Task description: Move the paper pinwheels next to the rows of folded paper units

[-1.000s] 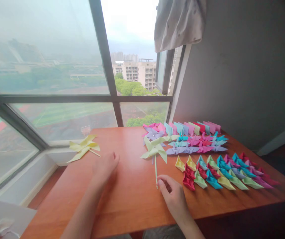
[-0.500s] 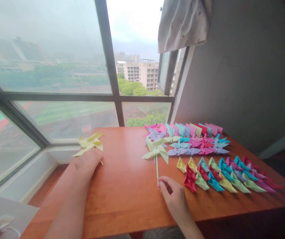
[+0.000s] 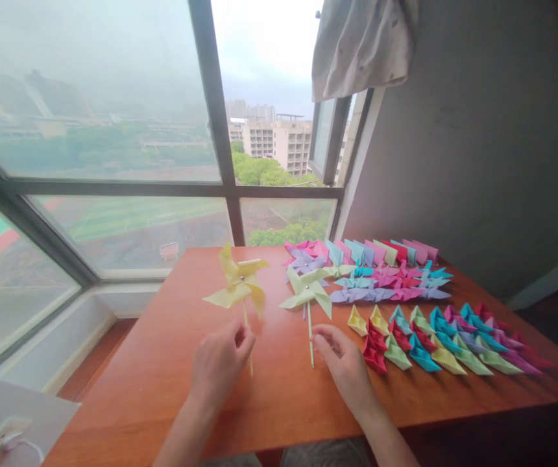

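My left hand [image 3: 223,360] pinches the thin stick of a yellow paper pinwheel [image 3: 240,280] and holds it up over the table, blades at the top. Part of that stick shows below my fingers. Beside it, a pale green paper pinwheel [image 3: 307,287] points its blades toward the window. The fingertips of my right hand [image 3: 342,363] are closed at the side of its green stick, whose lower end sticks out beneath them. Behind the green blades sits a lilac pinwheel [image 3: 305,261], partly covered.
Rows of folded paper boats [image 3: 420,353] line the right side of the brown table [image 3: 201,389]. Behind them are rows of folded paper figures [image 3: 381,275] and standing folded papers [image 3: 386,251]. A window [image 3: 128,188] borders the far side, and a grey wall [image 3: 473,143] the right.
My left hand has come from the table's left edge toward the middle, carrying the yellow pinwheel, now raised. My right fingers have shifted slightly up along the green stick.
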The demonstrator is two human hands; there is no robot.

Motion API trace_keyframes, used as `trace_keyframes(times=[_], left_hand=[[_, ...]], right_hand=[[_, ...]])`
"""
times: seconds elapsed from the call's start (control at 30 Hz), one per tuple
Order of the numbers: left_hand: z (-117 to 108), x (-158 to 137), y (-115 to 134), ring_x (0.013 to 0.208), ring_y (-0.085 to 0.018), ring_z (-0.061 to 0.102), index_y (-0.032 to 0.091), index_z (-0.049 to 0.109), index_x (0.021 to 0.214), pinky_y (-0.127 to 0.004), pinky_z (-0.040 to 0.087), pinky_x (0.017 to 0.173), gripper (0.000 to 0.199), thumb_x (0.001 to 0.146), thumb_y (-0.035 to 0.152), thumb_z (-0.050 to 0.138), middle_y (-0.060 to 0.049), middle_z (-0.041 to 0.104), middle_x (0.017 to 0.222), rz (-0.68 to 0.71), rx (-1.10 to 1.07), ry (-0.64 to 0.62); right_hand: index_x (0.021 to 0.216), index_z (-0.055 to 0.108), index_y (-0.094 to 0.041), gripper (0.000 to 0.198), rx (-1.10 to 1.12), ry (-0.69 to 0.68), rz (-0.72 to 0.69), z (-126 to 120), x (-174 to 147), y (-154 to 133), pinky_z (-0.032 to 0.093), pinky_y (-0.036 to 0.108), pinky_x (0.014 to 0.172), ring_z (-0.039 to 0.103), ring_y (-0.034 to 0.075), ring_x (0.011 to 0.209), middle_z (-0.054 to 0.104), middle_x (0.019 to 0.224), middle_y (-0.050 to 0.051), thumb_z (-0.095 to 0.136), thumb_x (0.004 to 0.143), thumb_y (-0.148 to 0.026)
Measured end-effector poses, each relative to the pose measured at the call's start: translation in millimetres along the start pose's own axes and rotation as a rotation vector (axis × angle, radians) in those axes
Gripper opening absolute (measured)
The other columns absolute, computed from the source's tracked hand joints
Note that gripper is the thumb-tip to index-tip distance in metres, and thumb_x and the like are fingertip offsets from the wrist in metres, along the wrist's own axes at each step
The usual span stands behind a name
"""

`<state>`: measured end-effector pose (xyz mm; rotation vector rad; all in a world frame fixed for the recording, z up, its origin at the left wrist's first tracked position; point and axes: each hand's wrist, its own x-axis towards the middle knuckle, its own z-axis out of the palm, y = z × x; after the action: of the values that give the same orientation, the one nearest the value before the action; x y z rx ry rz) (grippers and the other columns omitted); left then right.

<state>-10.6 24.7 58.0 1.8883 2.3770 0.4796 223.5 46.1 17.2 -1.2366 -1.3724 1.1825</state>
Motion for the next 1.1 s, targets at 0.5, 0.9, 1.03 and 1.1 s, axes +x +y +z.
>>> trace_keyframes(times=[0.5,0.9,1.03,1.1], left_hand=[[36,-78,39,0.047,-0.010,0.052,0.021,0.048,0.061,-0.020,0.035,0.048,0.026,0.087,0.017,0.048,0.004,0.056,0.053,0.478,-0.219,0.027],[44,-91,35,0.051,-0.010,0.059,0.022,0.046,0.066,-0.020,0.038,0.050,0.022,0.087,0.015,0.050,0.003,0.061,0.058,0.565,-0.186,-0.045],[48,-94,37,0.049,-0.010,0.057,0.022,0.045,0.065,-0.020,0.038,0.049,0.022,0.086,0.016,0.049,0.004,0.060,0.057,0.561,-0.207,-0.027],[50,-96,37,0.049,-0.010,0.056,0.023,0.044,0.065,-0.020,0.038,0.049,0.023,0.087,0.016,0.048,0.004,0.059,0.057,0.546,-0.214,-0.009]], right_hand=[[0.094,0.072,-0.014,0.046,0.448,-0.205,0.186,14,30,-37,0.050,0.032,0.080,0.067,0.023,0.088,0.075,0.094,0.007,0.086,0.064,-0.047],[0.086,0.075,-0.014,0.040,0.436,-0.141,0.241,15,18,-13,0.045,0.026,0.061,0.062,0.016,0.067,0.074,0.079,0.003,0.086,0.063,-0.044],[0.086,0.075,-0.013,0.041,0.408,-0.152,0.244,13,17,-12,0.046,0.026,0.062,0.063,0.017,0.068,0.074,0.080,0.004,0.086,0.063,-0.045],[0.088,0.075,-0.013,0.043,0.405,-0.156,0.250,11,16,-14,0.046,0.026,0.062,0.063,0.017,0.069,0.074,0.081,0.004,0.086,0.063,-0.046]])
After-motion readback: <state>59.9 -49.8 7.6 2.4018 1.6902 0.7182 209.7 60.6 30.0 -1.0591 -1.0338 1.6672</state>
